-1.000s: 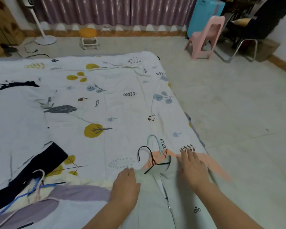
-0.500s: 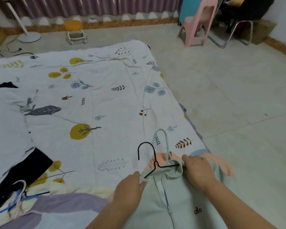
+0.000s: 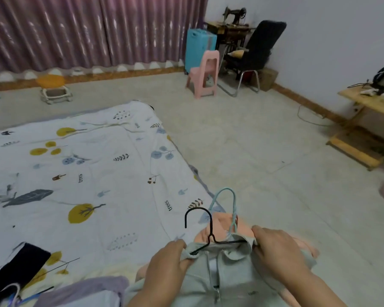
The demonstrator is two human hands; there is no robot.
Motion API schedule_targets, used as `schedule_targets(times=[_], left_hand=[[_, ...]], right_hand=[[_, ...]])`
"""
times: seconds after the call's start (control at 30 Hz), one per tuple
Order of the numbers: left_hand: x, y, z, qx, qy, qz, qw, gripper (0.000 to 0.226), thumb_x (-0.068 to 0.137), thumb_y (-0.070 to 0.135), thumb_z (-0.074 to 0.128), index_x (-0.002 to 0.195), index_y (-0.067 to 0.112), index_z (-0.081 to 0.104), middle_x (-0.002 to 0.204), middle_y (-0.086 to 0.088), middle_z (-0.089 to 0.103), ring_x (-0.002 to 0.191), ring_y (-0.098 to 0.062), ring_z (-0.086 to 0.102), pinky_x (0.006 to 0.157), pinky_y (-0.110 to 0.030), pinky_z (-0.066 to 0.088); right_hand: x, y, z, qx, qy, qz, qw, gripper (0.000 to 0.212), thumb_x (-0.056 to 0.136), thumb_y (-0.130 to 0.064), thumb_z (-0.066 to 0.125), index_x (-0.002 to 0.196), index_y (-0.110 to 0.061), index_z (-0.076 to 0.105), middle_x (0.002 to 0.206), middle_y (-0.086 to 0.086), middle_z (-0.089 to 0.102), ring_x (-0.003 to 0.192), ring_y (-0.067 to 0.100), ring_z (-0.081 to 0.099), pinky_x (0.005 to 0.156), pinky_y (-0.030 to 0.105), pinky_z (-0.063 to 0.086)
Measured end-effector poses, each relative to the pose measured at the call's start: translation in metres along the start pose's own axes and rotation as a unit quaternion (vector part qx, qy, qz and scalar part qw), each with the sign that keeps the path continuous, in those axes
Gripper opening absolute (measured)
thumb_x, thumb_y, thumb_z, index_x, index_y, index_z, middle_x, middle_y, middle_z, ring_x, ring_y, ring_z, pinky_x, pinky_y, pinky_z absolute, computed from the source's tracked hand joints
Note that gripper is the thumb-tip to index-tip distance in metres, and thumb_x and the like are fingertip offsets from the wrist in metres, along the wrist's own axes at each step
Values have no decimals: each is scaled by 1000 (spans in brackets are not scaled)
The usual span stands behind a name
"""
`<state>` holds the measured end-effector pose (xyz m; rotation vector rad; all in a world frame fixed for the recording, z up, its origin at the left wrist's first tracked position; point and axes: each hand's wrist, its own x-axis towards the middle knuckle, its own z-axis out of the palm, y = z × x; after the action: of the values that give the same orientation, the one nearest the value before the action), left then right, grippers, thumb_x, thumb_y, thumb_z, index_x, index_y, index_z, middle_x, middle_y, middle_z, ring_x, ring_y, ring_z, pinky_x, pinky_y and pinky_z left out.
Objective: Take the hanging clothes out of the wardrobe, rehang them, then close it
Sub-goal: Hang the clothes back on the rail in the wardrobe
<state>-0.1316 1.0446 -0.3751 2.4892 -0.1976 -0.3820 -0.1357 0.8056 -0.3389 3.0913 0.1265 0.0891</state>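
Left hand (image 3: 169, 260): fingers curled, pinching the left shoulder of a pale grey-green zip-front garment (image 3: 220, 282) near the bed's near right corner. Right hand (image 3: 277, 251): fingers curled, gripping the same garment's right shoulder at the collar.

Black wire hanger (image 3: 205, 231): set inside the garment's collar, hook standing up and curving left, between the two hands.

Light blue wire hanger (image 3: 230, 207): just behind the black one, hook up, carrying a peach-orange garment (image 3: 222, 227) that lies under the grey-green one.

Lilac garment (image 3: 82, 291): at the bed's near edge, left of the left hand.

Black garment (image 3: 20, 267): at the near left, beside a white hanger (image 3: 11, 289).

White bedspread printed with yellow trees and blue leaves (image 3: 80, 169): covers the bed; all clothing rests on it.

Pale tiled floor (image 3: 264, 151): right of the bed.

Wooden side stand (image 3: 368, 120): at the right wall.

Pink plastic chair (image 3: 204, 74), black chair (image 3: 257, 49), turquoise case (image 3: 197, 47): far corner, close together.

Small stool with orange seat (image 3: 52, 87): before the purple curtains (image 3: 87, 29).
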Motion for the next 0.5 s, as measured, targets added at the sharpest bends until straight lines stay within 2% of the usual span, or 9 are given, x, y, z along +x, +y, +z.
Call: schedule_targets(times=[0.07,0.13,0.2,0.27,0.33,0.4,0.5], left_hand=[[-20,20,-14,-21,-7,31,999,18,91,43,50,99,27,47,98,8,50,103,-16,53,79,-27,35],[-41,40,-27,-25,-22,64,997,16,91,42,51,90,31,39,92,10,45,100,-15,53,74,-27,33],[-60,56,-37,-29,-33,95,995,20,90,41,51,82,34,34,90,10,45,94,-14,52,74,-26,34],[-80,71,-46,-34,-41,123,991,27,89,43,53,73,36,31,85,9,44,86,-11,48,70,-21,34],[-103,86,-54,-25,-45,163,985,30,89,42,52,71,38,28,80,12,41,84,-9,43,64,-18,31],[-127,102,-62,-23,-47,200,978,31,89,40,52,70,39,28,76,14,42,84,-10,43,62,-23,28],[-159,127,-68,-46,-60,249,966,23,88,33,55,73,37,37,82,11,55,91,-15,54,67,-28,31]], right_hand=[[-29,3,-31,4,28,21,999,17,48,-24,60,61,-26,50,47,-4,55,41,18,55,47,23,18],[-59,4,-62,12,20,66,998,9,62,-21,59,69,-25,55,58,-3,62,56,23,61,52,26,22],[-88,4,-88,2,36,98,995,14,64,-27,55,64,-28,41,57,-3,60,55,22,60,52,27,22],[-116,3,-112,5,64,114,991,28,53,-31,52,63,-28,26,45,-4,51,41,18,53,46,24,19],[-150,-1,-137,-2,80,127,989,24,52,-29,44,63,-27,23,41,-3,49,37,18,50,44,23,18],[-183,-3,-160,21,81,159,984,17,56,-27,40,63,-26,25,53,0,57,53,25,57,51,27,23],[-236,-5,-192,51,62,229,970,10,65,-30,30,62,-28,21,86,6,65,86,30,57,64,31,21]])
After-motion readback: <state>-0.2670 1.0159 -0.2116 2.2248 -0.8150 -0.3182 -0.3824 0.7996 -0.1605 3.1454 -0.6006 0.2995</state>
